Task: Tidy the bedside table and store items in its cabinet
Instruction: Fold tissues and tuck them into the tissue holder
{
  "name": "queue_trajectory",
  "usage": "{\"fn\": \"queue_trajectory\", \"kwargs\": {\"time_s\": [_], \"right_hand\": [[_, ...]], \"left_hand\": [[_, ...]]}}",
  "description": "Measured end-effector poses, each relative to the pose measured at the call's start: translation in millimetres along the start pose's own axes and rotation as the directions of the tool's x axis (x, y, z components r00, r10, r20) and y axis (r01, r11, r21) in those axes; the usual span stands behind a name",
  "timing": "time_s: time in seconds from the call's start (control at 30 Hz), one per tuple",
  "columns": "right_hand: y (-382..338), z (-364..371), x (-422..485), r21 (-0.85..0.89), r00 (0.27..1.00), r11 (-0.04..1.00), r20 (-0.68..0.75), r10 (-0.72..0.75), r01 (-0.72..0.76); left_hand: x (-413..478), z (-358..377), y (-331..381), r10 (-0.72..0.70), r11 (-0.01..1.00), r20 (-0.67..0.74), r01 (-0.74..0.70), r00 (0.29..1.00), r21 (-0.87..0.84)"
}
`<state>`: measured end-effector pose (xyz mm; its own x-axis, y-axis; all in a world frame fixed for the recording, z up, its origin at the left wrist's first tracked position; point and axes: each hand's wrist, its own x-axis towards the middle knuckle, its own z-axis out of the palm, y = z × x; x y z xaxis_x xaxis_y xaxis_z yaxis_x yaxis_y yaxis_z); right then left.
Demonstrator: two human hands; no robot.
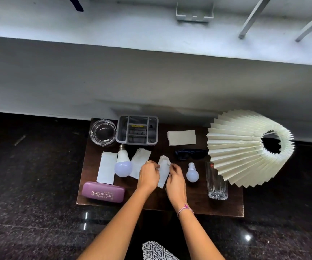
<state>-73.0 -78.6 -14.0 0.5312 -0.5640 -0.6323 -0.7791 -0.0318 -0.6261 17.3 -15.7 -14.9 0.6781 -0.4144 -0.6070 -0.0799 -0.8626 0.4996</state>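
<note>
On the dark wooden bedside table (pixel 159 201) both hands meet at a white tissue (pixel 164 171) near the middle. My left hand (pixel 148 175) pinches its left edge and my right hand (pixel 175 178) pinches its right edge. Two more white tissues lie to the left, one (pixel 106 167) flat and one (pixel 139 160) partly under my left hand. A large white bulb (pixel 123 164) lies between them. A small bulb (pixel 192 173) rests right of my right hand. A purple spectacle case (pixel 103 192) sits at the front left. Dark sunglasses (pixel 189 154) lie behind.
A glass ashtray (pixel 102 132) and a grey compartment organiser (pixel 137 132) stand at the back. A cream folded napkin (pixel 181 137) lies behind the sunglasses. A pleated cream lampshade (pixel 245 147) fills the right side, with a cut-glass tumbler (pixel 217 182) beside it. Dark stone floor (pixel 29 175) surrounds the table.
</note>
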Motion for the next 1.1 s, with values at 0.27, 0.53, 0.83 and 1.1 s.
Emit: {"fn": "queue_trajectory", "kwargs": {"time_s": [0.27, 0.53, 0.83, 1.1], "right_hand": [[-6, -4, -7, 0.002, 0.990, 0.992, -0.070, -0.127, 0.127], [-8, -10, -16, 0.108, 0.975, 0.971, -0.092, -0.201, 0.211], [-20, -14, -25, 0.300, 0.963, 0.916, -0.106, -0.247, 0.267], [-30, -18, -26, 0.361, 0.968, 0.901, -0.145, -0.202, 0.242]], "left_hand": [[-7, -4, 9, -0.049, 0.992, -0.124, 0.035, 0.991, -0.118], [-16, -12, 8, -0.031, 0.979, -0.193, -0.009, 0.981, -0.202], [-21, -23, 15, -0.083, 0.922, -0.253, -0.022, 0.964, -0.386], [-28, -34, 18, -0.054, 0.835, -0.245, -0.090, 0.968, -0.542]]}}
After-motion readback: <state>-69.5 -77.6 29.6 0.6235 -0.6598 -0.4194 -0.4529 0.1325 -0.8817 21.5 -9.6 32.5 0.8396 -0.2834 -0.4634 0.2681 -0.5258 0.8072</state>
